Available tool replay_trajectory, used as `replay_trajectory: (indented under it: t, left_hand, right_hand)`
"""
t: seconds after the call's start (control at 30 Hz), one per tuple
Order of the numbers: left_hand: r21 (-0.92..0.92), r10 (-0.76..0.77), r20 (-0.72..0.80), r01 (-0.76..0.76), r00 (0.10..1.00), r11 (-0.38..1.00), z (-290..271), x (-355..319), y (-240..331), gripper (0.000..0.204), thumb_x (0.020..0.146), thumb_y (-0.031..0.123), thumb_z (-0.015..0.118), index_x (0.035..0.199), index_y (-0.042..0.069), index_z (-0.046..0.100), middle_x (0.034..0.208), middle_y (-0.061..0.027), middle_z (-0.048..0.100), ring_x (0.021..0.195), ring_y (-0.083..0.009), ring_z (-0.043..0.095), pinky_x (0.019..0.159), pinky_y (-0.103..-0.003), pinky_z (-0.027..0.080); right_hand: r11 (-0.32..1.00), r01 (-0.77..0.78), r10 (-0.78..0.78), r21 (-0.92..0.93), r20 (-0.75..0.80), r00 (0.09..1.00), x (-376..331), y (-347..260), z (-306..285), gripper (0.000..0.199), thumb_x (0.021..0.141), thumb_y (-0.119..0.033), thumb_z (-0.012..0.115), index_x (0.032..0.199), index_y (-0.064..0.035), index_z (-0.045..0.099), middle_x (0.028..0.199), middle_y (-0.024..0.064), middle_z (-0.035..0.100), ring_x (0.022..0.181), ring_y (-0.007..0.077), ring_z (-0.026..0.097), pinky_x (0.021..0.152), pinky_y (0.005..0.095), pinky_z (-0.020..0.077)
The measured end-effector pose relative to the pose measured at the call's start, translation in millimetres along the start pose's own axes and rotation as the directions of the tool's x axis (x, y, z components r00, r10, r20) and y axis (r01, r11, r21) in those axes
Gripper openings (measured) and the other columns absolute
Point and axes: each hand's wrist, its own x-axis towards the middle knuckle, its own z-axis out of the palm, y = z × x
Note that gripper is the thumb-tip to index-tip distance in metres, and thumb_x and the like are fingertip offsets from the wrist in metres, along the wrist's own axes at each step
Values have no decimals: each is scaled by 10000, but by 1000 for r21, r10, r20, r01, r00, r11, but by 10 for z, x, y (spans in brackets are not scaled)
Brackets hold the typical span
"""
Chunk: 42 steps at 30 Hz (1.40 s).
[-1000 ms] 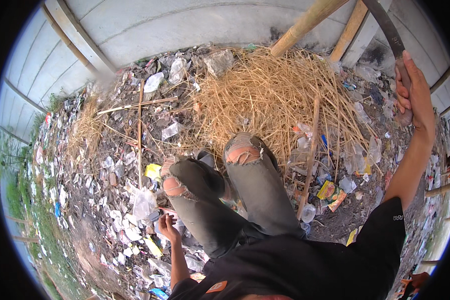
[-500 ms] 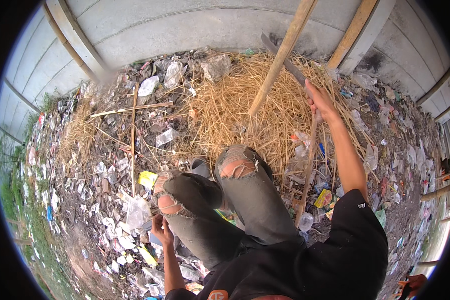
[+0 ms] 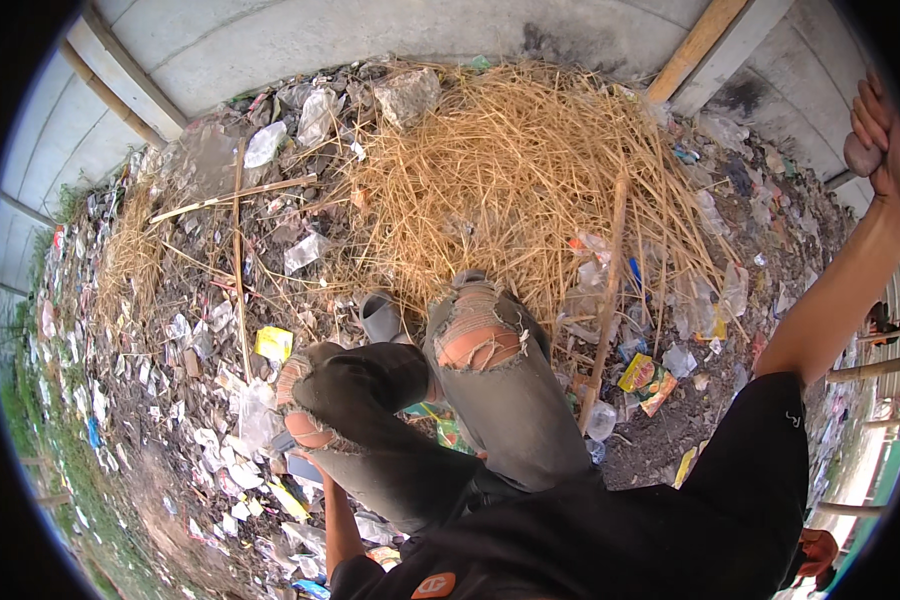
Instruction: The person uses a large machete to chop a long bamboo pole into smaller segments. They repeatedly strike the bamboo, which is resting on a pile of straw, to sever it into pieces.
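Two hands: both belong to one person standing over a littered patch of ground.
Right hand [image 3: 882, 150]: raised high at the frame's right edge, grip closed around a dark handle [image 3: 860, 155]; the tool's head is out of view.
Left hand: low behind the knee, hidden; its grip cannot be told.
Straw pile [image 3: 510, 180]: heaped against the concrete wall [image 3: 370, 30], ahead of the torn grey trousers [image 3: 490, 400].
Stick [image 3: 606, 300]: lies across the straw's right side.
Doing it well: probably keep feet back, swing clear of the knees.

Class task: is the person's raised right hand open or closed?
Closed: the right hand has its fingers curled around a handle at the picture's right edge.
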Motion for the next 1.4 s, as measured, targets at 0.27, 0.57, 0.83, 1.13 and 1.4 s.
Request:
replay_trajectory:
  t: [0.27,0.57,0.83,1.13,1.4]
  left_hand:
    - [138,153,91,-164,984,977,-196,47,-63,210,895,88,612,1051,-52,627,854,-93,688,722,-131,631,677,-292,509]
    - [381,137,-97,-90,986,920,-574,-272,769,193,922,93,643,1062,-39,643,815,-102,690,655,-127,641,611,-265,507]
    - [374,237,10,-223,972,900,-267,-117,721,213,900,74,642,1083,-36,639,808,-116,687,647,-151,658,606,-285,518]
    - [364,183,44,-187,982,913,-219,-167,519,405,796,142,705,1110,-87,589,766,-139,657,636,-194,660,595,-301,516]
    - [406,266,65,-269,962,873,-218,-64,795,287,860,73,643,1121,-43,618,841,-142,701,672,-186,680,647,-300,536]
  right_hand:
    - [737,-286,486,-612,187,854,-2050,4480,2287,644,956,-565,576,603,-28,545,484,73,449,435,243,450,482,452,348]
    - [844,-197,344,-499,221,913,-956,3685,2301,702,918,-683,555,538,-94,535,458,-24,389,413,139,402,434,333,281]
    - [1000,6,-6,0,-105,994,219,621,1080,487,1020,-539,432,810,-110,530,624,-23,437,505,84,424,457,287,377]
    - [944,-218,259,248,-146,955,-493,1780,1563,532,994,-545,492,744,-75,475,531,0,379,440,115,399,452,330,393]
    - [735,-676,670,-48,-99,736,-2781,4808,2260,568,969,-485,593,608,-59,488,490,62,483,370,203,464,373,377,357]
